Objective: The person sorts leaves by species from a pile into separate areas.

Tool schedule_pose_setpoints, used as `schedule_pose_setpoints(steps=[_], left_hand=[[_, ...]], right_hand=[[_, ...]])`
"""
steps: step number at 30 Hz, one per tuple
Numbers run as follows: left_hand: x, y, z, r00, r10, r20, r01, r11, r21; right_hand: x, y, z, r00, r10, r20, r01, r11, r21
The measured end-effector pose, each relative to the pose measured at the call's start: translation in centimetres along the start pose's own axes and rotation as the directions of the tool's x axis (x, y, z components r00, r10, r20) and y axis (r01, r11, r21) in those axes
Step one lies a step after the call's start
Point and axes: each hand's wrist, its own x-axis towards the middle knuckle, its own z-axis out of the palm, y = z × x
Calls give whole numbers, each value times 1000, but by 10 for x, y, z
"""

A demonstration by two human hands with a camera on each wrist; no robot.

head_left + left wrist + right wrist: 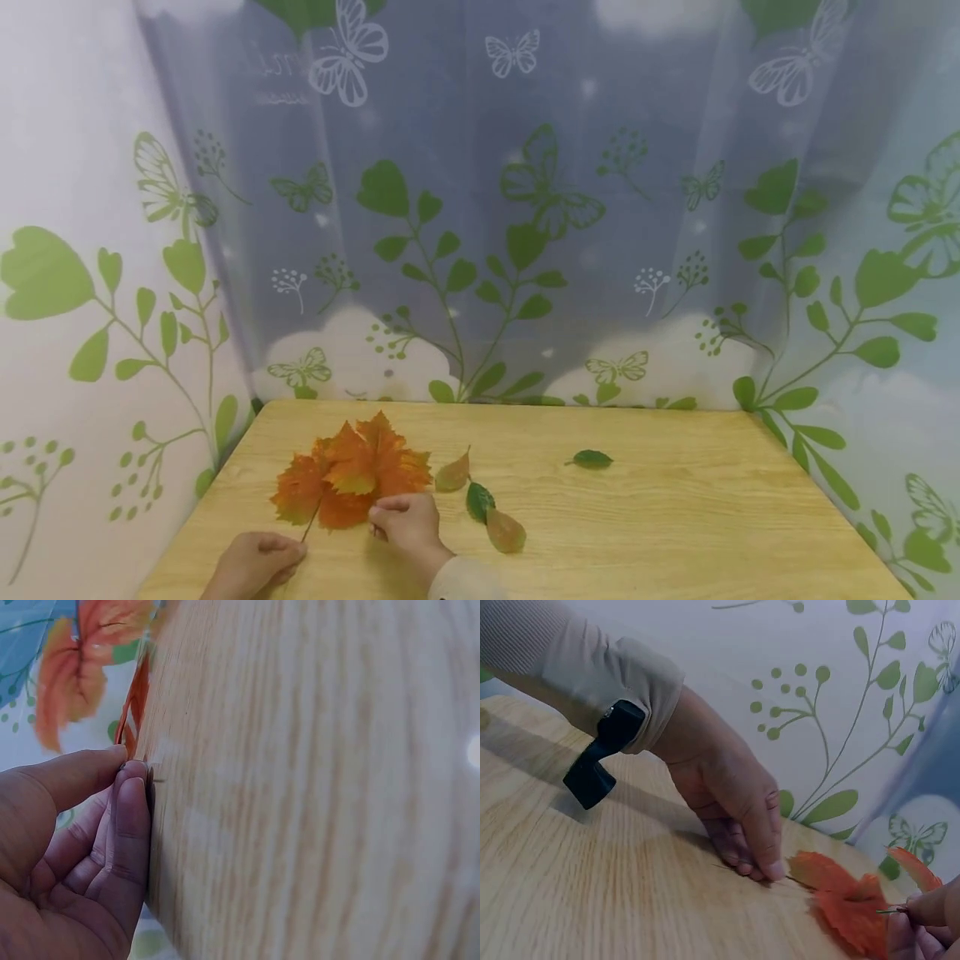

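Several lobed orange leaves (352,458) with serrated edges overlap in a bunch at the left of the wooden table. My left hand (251,560) pinches the thin dark stem (311,521) of one orange leaf between thumb and fingers, low over the tabletop. The left wrist view shows the stem's tip (158,780) sticking out past the fingers. At the bunch's near right side, my right hand (411,529) pinches a short green stem (886,911) between thumb and fingertips. Its palm is mostly out of the right wrist view.
Right of the bunch lie two brownish-green leaves, one behind (452,473) and one nearer (506,532), with a dark green leaf (480,502) between them. Another green leaf (592,459) lies farther right. A patterned curtain (465,208) borders the table's back edge.
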Motion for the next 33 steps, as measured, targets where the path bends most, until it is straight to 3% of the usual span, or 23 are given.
schedule_pose_setpoints(steps=[4, 9, 16, 21, 29, 33], left_hand=[[1, -1, 1, 1000, -28, -7, 28, 1000, -5], [1, -3, 1, 999, -44, -11, 44, 999, -22], [1, -2, 1, 999, -39, 5, 40, 997, -61], [1, -2, 1, 1000, -27, 15, 28, 997, -73], [1, 2, 1, 999, -34, 13, 35, 997, -75], [1, 0, 2, 999, -43, 8, 43, 996, -79]], right_hand=[[-2, 8, 10, 997, 75, -23, -75, 997, 7], [-6, 16, 16, 994, 95, -47, -95, 995, 11], [-7, 25, 21, 982, 186, 11, -186, 982, -9], [-5, 28, 22, 984, 166, -63, -167, 986, -13], [-2, 30, 21, 991, 104, -79, -108, 993, -54], [-1, 31, 21, 988, 119, -98, -125, 990, -61]])
